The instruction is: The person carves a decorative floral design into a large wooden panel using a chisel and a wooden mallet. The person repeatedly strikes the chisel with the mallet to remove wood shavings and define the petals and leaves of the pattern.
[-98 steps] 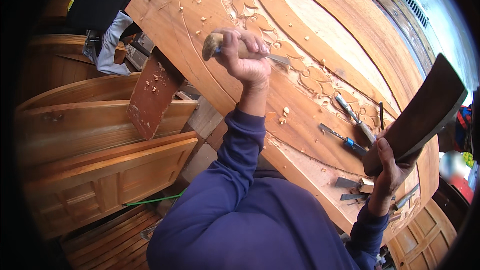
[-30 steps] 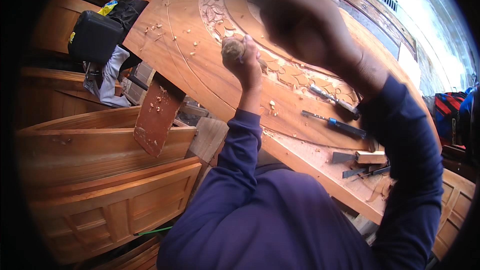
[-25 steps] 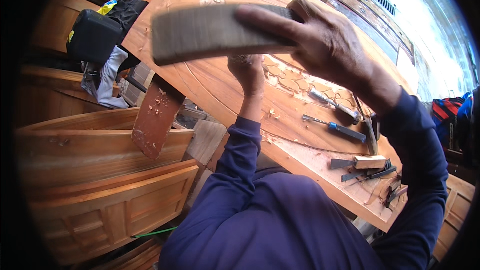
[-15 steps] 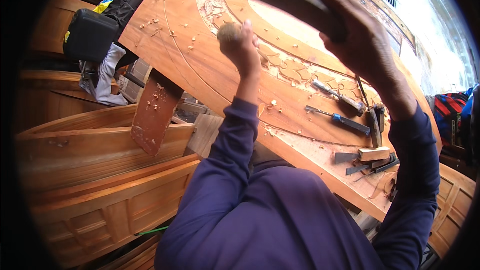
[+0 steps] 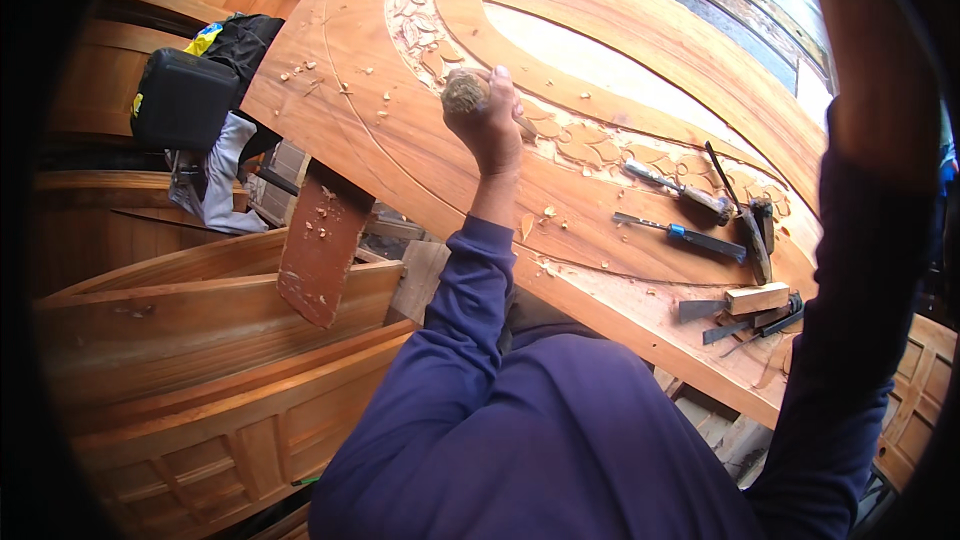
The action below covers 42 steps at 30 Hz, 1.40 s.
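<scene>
Left fingers around a chisel handle, its blade mostly hidden.

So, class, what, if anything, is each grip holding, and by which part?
The left grip holds a chisel by its wooden handle. The right grip is out of view, so what it holds cannot be told.

I now have my right arm raised higher at the right edge, and the dark wooden block has gone up out of view, uncovering the pale oval it partly hid. In my left hand the chisel, earlier slanted sideways, stands steeper, handle end facing up.
</scene>
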### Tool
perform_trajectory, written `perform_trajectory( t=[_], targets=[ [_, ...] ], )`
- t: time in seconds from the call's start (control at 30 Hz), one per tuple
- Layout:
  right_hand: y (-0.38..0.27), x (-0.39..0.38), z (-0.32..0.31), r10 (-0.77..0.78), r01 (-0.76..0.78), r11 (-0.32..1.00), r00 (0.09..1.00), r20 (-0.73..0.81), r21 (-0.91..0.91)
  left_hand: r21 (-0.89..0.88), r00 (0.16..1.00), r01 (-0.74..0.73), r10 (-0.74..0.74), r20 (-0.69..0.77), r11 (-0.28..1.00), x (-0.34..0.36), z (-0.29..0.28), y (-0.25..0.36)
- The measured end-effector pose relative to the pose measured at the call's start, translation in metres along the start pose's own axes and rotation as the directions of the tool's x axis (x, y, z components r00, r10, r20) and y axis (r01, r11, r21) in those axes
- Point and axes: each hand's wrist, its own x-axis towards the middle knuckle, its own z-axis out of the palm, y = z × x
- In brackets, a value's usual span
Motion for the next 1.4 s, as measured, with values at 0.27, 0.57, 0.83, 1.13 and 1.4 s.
perform_trajectory(
  t=[0.27,0.57,0.83,1.13,1.4],
  targets=[
    [-0.024,-0.020,0.033,0.078,-0.043,0.991,0.957,0.280,-0.129,0.283,0.978,-0.200,0.175,0.110,0.938,-0.007,-0.024,-0.028],
    [-0.037,-0.042,0.009,0.294,-0.273,0.954,0.930,0.221,-0.123,0.130,0.989,0.122,-0.132,0.066,0.984,0.034,-0.007,-0.013],
    [-0.037,0.014,-0.024,0.157,-0.208,0.875,0.976,-0.149,-0.436,0.298,0.982,-0.138,0.091,0.168,0.944,0.026,-0.028,-0.033],
    [-0.026,-0.032,-0.007,0.194,-0.036,0.877,0.939,0.284,-0.479,0.454,0.835,-0.533,0.359,0.417,0.714,0.006,-0.008,-0.017],
    [-0.076,-0.057,0.033,0.356,-0.289,0.913,0.909,0.218,-0.288,0.258,0.943,-0.180,0.091,0.321,0.949,-0.006,-0.007,0.008]
  ],
)
